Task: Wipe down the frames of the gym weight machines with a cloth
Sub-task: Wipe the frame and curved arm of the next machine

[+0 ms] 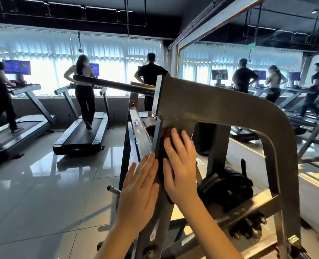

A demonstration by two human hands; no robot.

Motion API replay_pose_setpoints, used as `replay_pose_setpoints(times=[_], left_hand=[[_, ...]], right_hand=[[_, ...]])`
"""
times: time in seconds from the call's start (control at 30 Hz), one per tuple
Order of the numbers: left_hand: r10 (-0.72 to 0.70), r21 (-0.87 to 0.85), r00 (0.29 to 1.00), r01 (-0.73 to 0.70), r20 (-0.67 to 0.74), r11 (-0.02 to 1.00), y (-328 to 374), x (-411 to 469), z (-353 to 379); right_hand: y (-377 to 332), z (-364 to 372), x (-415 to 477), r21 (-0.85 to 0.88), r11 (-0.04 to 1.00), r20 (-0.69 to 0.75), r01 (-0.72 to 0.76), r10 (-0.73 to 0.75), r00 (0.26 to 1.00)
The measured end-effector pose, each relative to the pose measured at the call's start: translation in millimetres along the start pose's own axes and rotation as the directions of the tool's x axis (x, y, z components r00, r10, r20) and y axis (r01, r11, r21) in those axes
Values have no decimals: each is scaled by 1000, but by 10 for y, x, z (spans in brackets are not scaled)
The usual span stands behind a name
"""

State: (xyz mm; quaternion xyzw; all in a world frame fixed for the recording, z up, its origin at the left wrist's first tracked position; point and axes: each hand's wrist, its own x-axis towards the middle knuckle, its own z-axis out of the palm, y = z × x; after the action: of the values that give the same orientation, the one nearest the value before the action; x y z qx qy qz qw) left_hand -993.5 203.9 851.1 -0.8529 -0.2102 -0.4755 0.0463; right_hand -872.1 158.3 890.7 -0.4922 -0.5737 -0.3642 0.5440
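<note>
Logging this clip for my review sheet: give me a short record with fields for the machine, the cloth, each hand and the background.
machine: grey metal frame, black weight plates low on its right
cloth: cloth, dark, flat against the frame's upright
right hand: right hand, fingers straight, presses the cloth on the frame
left hand: left hand, fingers straight, rests on the upright's left edge beside the cloth
background: three people on treadmills; mirror on the right
</note>
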Motion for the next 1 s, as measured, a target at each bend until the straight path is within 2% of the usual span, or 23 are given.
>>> replay_pose_setpoints(times=[0.1, 0.2, 0.37, 0.47, 0.6, 0.67, 0.8, 0.9, 1.0], left_hand=[[-23, -10, 999, 23, 39, 1000, -15, -159, -1], [-76, -7, 994, 77, 85, 997, 0, -312, -9], [-173, -39, 967, 183, 185, 982, 25, -469, -41], [-239, -41, 948, 253, 211, 967, 96, -572, -76], [-271, -18, 923, 287, 274, 958, 135, -635, -119], [-284, -14, 913, 301, 293, 953, 142, -672, -110], [-320, -22, 897, 343, 306, 939, 151, -757, -102], [-315, -29, 894, 342, 318, 939, 124, -809, -91], [-291, -45, 902, 321, 319, 946, 101, -851, -84]], right_hand=[[33, -77, -252, -29, 1000, 97, 10, -8, 995], [71, -131, -189, -58, 998, 99, 14, -9, 995], [-80, -58, -454, 1, 971, -54, -239, 239, 970], [-126, -95, -831, 37, 948, 23, -316, 316, 949], [-245, -41, -1207, -17, 962, 148, -274, 273, 951], [-272, -39, -1236, -41, 963, 145, -267, 270, 952], [-218, -148, -1130, 42, 950, 65, -310, 307, 949], [-197, -62, -1232, -51, 968, 28, -245, 247, 969], [-278, -47, -1483, -206, 948, 100, -242, 266, 959]])
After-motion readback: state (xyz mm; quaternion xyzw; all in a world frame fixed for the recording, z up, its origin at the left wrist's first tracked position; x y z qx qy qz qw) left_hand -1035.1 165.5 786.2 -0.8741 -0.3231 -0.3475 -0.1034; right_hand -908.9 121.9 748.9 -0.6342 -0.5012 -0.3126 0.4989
